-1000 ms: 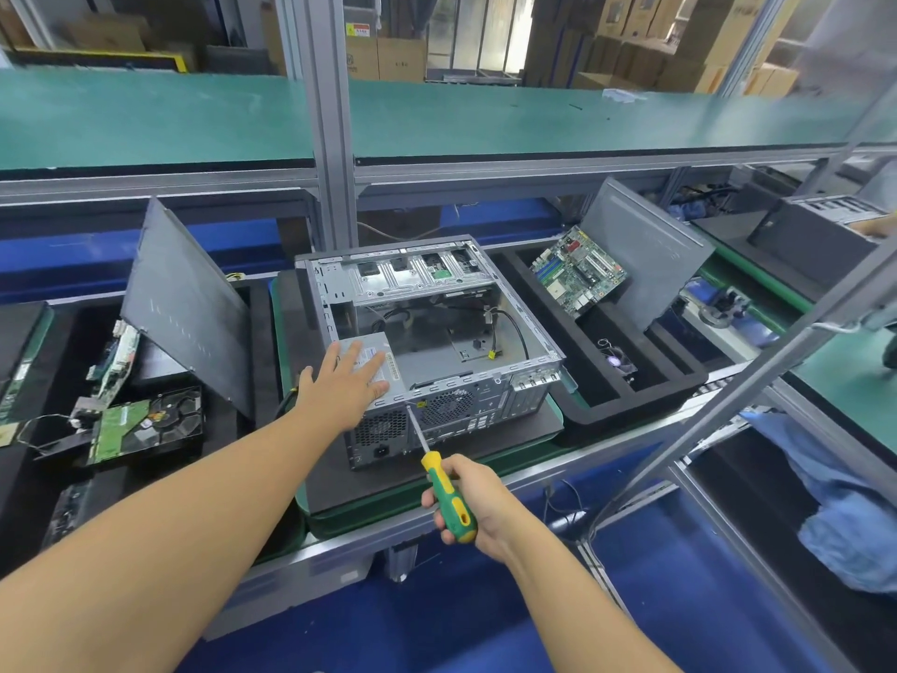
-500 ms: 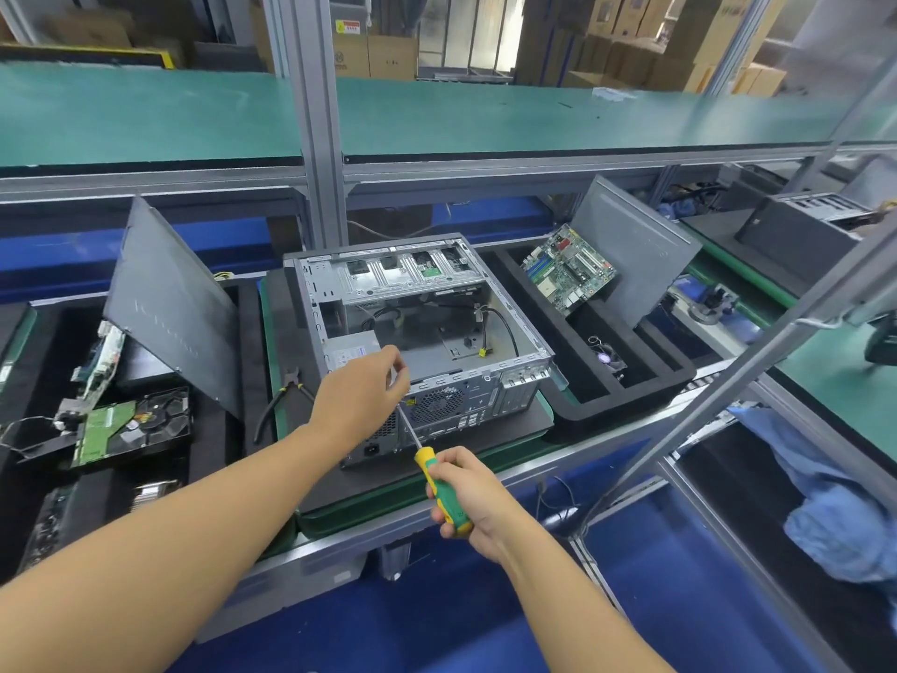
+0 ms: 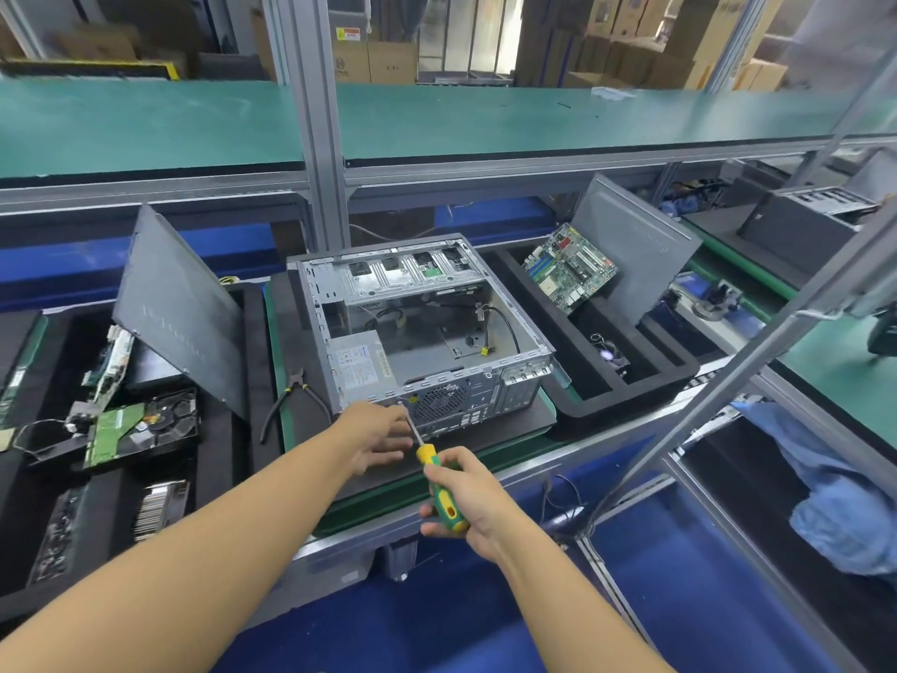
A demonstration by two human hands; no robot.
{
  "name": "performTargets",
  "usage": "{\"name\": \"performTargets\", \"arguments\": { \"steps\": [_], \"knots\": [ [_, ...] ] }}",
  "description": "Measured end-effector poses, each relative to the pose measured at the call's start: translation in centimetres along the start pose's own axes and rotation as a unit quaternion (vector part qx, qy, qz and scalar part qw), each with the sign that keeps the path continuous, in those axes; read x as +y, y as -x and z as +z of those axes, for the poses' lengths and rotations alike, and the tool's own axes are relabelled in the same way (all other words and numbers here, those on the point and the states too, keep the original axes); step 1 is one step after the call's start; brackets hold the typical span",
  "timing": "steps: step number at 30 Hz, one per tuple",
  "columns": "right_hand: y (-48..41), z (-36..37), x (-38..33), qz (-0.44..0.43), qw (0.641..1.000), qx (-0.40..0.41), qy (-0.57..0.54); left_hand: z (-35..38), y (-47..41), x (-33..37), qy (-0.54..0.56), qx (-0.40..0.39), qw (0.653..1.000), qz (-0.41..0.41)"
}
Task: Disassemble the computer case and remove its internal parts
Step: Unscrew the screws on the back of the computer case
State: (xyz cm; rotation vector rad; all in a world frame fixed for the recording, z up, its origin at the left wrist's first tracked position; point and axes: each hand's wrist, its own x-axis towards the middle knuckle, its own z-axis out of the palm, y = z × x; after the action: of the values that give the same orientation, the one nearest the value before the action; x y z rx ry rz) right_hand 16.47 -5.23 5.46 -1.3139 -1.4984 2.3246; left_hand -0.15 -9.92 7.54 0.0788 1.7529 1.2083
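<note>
- A hard drive (image 3: 145,425) is lying in a black tray at the case's 8 o'clock, and a grey panel (image 3: 179,308) is leaning above it.
- Pliers (image 3: 291,395) are lying at the case's 9 o'clock, just beside it.
- The case (image 3: 422,332) is sitting open-topped on the worktop (image 3: 378,507), with its power supply (image 3: 359,364) inside at 7 o'clock.
- The left hand (image 3: 378,434) is reaching in at the case's 6 o'clock. Its fingers are loose and spread against the rear face, grasping nothing.
- The right hand (image 3: 466,497) is gripping the screwdriver (image 3: 439,483) by its handle, and the tip is meeting the case's rear.
- A motherboard (image 3: 568,269) is leaning at 2 o'clock.
</note>
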Motion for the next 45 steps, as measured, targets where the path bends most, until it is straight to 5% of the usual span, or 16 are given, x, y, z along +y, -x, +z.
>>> {"name": "performTargets", "arguments": {
  "steps": [8,17,22,26,35,45],
  "knots": [
    [0.0,0.5,-0.4,0.007,1.000,0.003,0.010,1.0,-1.3,-0.5,0.170,0.054,0.984,-0.001],
    [0.9,-0.6,-0.8,-0.027,0.992,-0.015,0.124,1.9,-1.9,-1.2,0.231,0.069,0.970,-0.016],
    [1.2,-1.9,-0.7,-0.024,0.997,-0.017,0.071,1.0,-1.9,-1.6,0.201,0.054,0.978,0.001],
    [1.1,-2.5,-1.0,-0.085,0.995,-0.022,-0.056,0.3,-1.0,-1.6,0.219,-0.043,0.975,0.007],
    [1.5,-2.0,-4.5,-0.251,0.966,-0.016,-0.066,0.5,3.1,1.1,0.121,-0.345,0.929,0.059],
    [0.5,-2.2,-7.1,-0.233,0.966,-0.036,-0.109,1.0,1.5,4.0,0.013,-0.393,0.913,0.103]
  ]
}}
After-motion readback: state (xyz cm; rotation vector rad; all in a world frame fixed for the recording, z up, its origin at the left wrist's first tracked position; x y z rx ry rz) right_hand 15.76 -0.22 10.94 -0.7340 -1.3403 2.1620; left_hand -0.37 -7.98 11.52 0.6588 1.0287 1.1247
